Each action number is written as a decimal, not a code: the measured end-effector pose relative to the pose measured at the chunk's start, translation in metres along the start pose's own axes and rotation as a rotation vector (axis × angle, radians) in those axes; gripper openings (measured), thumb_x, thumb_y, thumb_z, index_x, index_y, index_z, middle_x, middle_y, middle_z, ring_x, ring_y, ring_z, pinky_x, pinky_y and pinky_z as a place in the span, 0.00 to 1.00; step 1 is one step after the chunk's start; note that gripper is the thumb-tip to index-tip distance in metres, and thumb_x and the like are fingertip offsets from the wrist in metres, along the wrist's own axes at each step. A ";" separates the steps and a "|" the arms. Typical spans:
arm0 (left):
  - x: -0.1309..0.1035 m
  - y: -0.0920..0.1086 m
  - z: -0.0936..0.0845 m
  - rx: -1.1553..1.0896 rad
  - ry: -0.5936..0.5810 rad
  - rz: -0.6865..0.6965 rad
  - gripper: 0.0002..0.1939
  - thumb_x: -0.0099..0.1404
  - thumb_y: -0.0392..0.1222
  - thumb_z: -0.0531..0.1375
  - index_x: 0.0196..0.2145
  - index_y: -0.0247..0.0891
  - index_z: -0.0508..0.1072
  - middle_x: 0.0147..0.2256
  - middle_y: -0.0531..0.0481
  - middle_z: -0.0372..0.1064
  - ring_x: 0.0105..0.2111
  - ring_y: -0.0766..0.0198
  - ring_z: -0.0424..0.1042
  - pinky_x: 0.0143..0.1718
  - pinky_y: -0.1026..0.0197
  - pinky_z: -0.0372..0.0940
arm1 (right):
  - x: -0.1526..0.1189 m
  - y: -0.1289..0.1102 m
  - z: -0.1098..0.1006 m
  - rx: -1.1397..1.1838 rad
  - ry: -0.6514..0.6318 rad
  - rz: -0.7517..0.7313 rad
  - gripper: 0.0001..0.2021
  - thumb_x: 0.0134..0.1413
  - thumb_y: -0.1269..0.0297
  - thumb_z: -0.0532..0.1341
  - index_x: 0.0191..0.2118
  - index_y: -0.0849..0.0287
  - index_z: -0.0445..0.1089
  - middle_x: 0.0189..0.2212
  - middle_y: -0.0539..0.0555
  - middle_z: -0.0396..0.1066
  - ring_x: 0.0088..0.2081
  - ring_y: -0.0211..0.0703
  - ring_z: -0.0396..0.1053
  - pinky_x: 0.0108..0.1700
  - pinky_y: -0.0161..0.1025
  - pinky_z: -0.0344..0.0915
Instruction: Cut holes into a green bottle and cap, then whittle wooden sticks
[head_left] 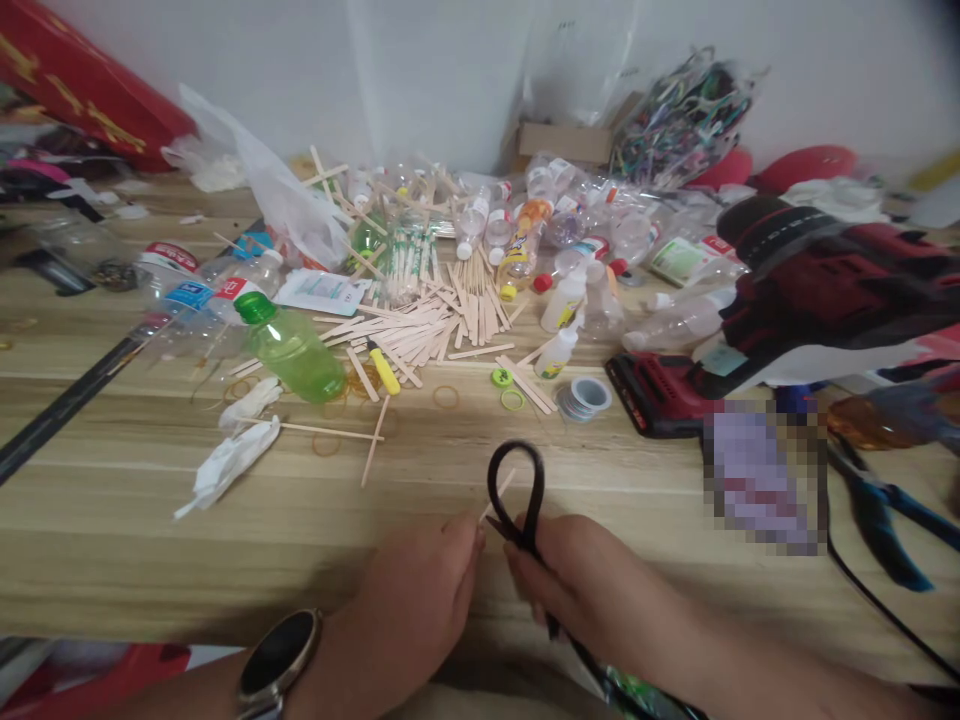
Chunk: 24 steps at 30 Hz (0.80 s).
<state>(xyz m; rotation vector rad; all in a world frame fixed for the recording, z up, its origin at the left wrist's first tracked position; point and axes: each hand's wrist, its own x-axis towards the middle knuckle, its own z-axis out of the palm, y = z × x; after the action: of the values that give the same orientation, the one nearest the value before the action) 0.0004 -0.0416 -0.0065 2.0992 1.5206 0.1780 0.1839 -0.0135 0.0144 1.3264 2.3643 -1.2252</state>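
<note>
My left hand (pixel 427 580), with a watch (pixel 279 645) on its wrist, is closed on a thin wooden stick (pixel 498 494) near the table's front edge. Just to its right, my right hand (pixel 574 570) is closed round a black strap (pixel 516 475) bent into an upright loop. The strap runs down past the hand toward something green, mostly hidden at the bottom edge. The stick's tip shows behind the loop. Both hands are close together but apart, and slightly blurred. Two crossed sticks (pixel 373 455) lie beyond my left hand.
A pile of wooden sticks (pixel 412 325) and plastic bottles (pixel 480 220) fill the back. A green bottle (pixel 296 350) lies at left, near white tissue (pixel 229 465). To the right are a tape spool (pixel 583 398), a red power drill (pixel 817 290) and blue-handled pliers (pixel 877 510).
</note>
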 end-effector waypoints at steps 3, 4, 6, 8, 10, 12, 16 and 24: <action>0.001 0.000 -0.004 -0.118 0.026 0.047 0.14 0.66 0.33 0.47 0.33 0.39 0.71 0.32 0.48 0.75 0.33 0.60 0.74 0.35 0.61 0.66 | 0.001 0.006 0.004 -0.269 0.144 -0.080 0.10 0.52 0.81 0.52 0.35 0.66 0.69 0.32 0.63 0.73 0.32 0.50 0.72 0.27 0.37 0.59; 0.001 0.000 -0.006 -0.116 0.045 0.062 0.13 0.66 0.33 0.47 0.33 0.40 0.71 0.32 0.49 0.75 0.32 0.61 0.74 0.33 0.62 0.66 | 0.002 0.006 0.004 -0.258 0.166 -0.071 0.09 0.51 0.81 0.53 0.35 0.67 0.69 0.32 0.63 0.73 0.32 0.51 0.72 0.27 0.37 0.58; 0.000 0.002 -0.008 -0.027 0.095 0.091 0.14 0.67 0.33 0.46 0.34 0.40 0.71 0.30 0.49 0.75 0.29 0.60 0.73 0.30 0.62 0.65 | 0.002 0.005 0.003 -0.209 0.188 -0.067 0.09 0.59 0.76 0.50 0.35 0.65 0.68 0.28 0.58 0.72 0.27 0.45 0.71 0.25 0.34 0.58; -0.001 0.003 -0.008 0.109 0.145 0.105 0.16 0.68 0.34 0.45 0.37 0.39 0.72 0.28 0.47 0.75 0.27 0.59 0.73 0.27 0.61 0.64 | 0.001 0.001 0.001 0.002 0.076 -0.046 0.17 0.68 0.69 0.41 0.38 0.63 0.66 0.23 0.52 0.71 0.21 0.38 0.69 0.21 0.30 0.57; -0.003 0.004 -0.008 0.179 0.169 0.112 0.17 0.68 0.34 0.44 0.37 0.39 0.72 0.28 0.47 0.75 0.26 0.57 0.74 0.25 0.60 0.63 | 0.001 -0.001 -0.001 0.161 -0.001 -0.029 0.20 0.70 0.65 0.37 0.39 0.63 0.64 0.23 0.50 0.71 0.20 0.35 0.68 0.20 0.28 0.58; -0.003 0.003 -0.008 0.178 0.193 0.124 0.17 0.68 0.34 0.43 0.36 0.40 0.72 0.27 0.47 0.75 0.25 0.58 0.74 0.25 0.61 0.63 | 0.001 -0.002 -0.002 0.137 0.060 -0.020 0.13 0.66 0.69 0.45 0.38 0.64 0.65 0.27 0.56 0.73 0.26 0.39 0.72 0.25 0.29 0.61; -0.003 0.003 -0.008 0.211 0.271 0.190 0.18 0.68 0.34 0.43 0.34 0.40 0.72 0.24 0.49 0.74 0.21 0.59 0.73 0.22 0.61 0.63 | -0.001 -0.003 -0.004 0.171 0.100 0.038 0.08 0.60 0.73 0.50 0.39 0.65 0.66 0.32 0.61 0.74 0.31 0.44 0.73 0.29 0.32 0.63; 0.002 0.011 -0.010 0.251 0.284 0.215 0.16 0.66 0.33 0.45 0.34 0.39 0.72 0.23 0.49 0.74 0.21 0.59 0.74 0.21 0.62 0.64 | -0.008 0.001 -0.005 0.005 0.312 -0.090 0.08 0.55 0.73 0.49 0.30 0.63 0.64 0.27 0.60 0.72 0.27 0.45 0.71 0.26 0.33 0.59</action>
<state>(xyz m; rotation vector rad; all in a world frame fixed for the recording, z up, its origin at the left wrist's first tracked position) 0.0060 -0.0389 0.0073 2.5269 1.5371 0.3960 0.1904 -0.0148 0.0213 1.5269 2.6579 -1.1172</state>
